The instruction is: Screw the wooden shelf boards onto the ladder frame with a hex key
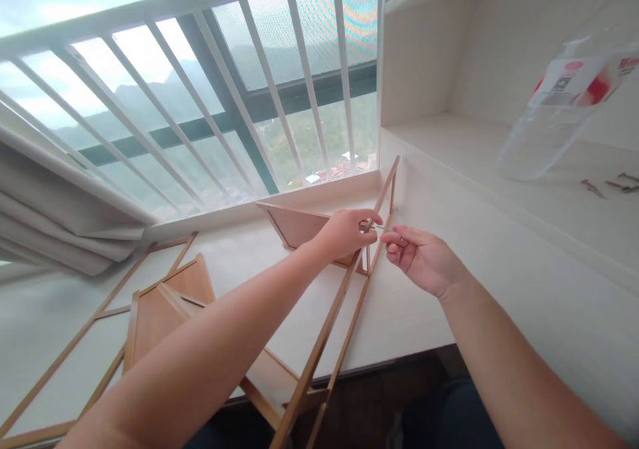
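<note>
My left hand (346, 232) grips a long wooden ladder-like frame (327, 332) that leans up across the white desk (439, 302) toward the window corner. A triangular wooden shelf panel (294, 226) stands against the frame just behind that hand. My right hand (419, 256) pinches a thin metal tool (383, 228), small and hard to make out, with its tip at the frame where the left hand holds it.
More wooden panels (164, 302) and a second slatted frame (74, 349) lie on the desk at the left. A folded blind (60, 216) hangs at the far left. A clear plastic bottle (564, 103) and small metal parts (606, 186) sit on the shelf at the right.
</note>
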{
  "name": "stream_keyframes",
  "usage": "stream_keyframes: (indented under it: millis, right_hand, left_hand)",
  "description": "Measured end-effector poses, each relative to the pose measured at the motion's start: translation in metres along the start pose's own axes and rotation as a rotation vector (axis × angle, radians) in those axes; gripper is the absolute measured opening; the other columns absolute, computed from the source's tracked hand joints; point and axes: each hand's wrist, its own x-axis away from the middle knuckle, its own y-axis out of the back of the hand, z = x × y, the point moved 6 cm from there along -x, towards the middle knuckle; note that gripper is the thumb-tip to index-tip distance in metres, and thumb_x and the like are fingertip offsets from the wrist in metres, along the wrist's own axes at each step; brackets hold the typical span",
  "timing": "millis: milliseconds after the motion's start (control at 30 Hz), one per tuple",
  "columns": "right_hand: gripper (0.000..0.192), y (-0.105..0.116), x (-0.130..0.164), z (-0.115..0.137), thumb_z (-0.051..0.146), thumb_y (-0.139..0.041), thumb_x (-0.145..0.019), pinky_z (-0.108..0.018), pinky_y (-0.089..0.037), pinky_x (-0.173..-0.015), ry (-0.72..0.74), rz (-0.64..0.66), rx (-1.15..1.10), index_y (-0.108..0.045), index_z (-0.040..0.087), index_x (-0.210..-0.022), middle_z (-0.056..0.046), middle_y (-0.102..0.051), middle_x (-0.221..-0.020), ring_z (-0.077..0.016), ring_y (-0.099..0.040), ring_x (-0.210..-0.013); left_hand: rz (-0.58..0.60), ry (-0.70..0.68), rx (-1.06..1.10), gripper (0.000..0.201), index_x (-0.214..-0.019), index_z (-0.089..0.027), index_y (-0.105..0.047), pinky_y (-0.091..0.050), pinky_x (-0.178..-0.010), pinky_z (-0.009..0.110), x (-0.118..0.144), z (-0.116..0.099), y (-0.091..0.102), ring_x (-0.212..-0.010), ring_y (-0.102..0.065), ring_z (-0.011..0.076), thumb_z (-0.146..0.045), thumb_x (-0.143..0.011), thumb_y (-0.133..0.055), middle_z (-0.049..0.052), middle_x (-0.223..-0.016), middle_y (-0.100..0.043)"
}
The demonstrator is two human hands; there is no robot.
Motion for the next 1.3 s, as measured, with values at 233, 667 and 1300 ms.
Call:
stream_keyframes:
  millis: [233,667,1300]
  right_hand:
    - [0.028,0.008,0.008,0.023,0.047,-0.060,-0.095,-0.038,-0.055,-0.074,0.351,-0.077,0.666,-0.047,0.025,-0.104,-0.008,-0.078,-0.095,-0.0203,-0.070,-0.076]
    - [0.018,-0.004,0.018,0.025,0.043,-0.049,-0.102,-0.040,-0.054,-0.083,0.641,-0.003,1.055,-0.056,0.025,-0.100,-0.008,-0.077,-0.103,-0.0249,-0.072,-0.094]
    - [0.014,-0.010,0.015,0.032,0.031,-0.051,-0.102,-0.031,-0.053,-0.073,0.847,0.033,1.154,-0.062,0.024,-0.099,-0.004,-0.075,-0.090,-0.0201,-0.073,-0.082]
  left_hand:
    - [0.009,-0.001,-0.006,0.028,-0.101,-0.024,-0.073,-0.040,-0.069,0.025,0.001,-0.002,0.002,-0.061,-0.044,0.0128,-0.028,-0.078,-0.058,-0.006,-0.060,-0.050]
    - [0.000,0.014,0.001,0.025,-0.100,-0.025,-0.074,-0.041,-0.071,0.024,0.001,-0.002,0.002,-0.066,-0.050,0.0137,-0.030,-0.078,-0.061,-0.004,-0.065,-0.054]
    - [0.005,-0.013,-0.006,0.026,-0.100,-0.026,-0.073,-0.041,-0.073,0.025,0.001,0.000,0.000,-0.065,-0.048,0.0137,-0.035,-0.079,-0.061,-0.005,-0.063,-0.052]
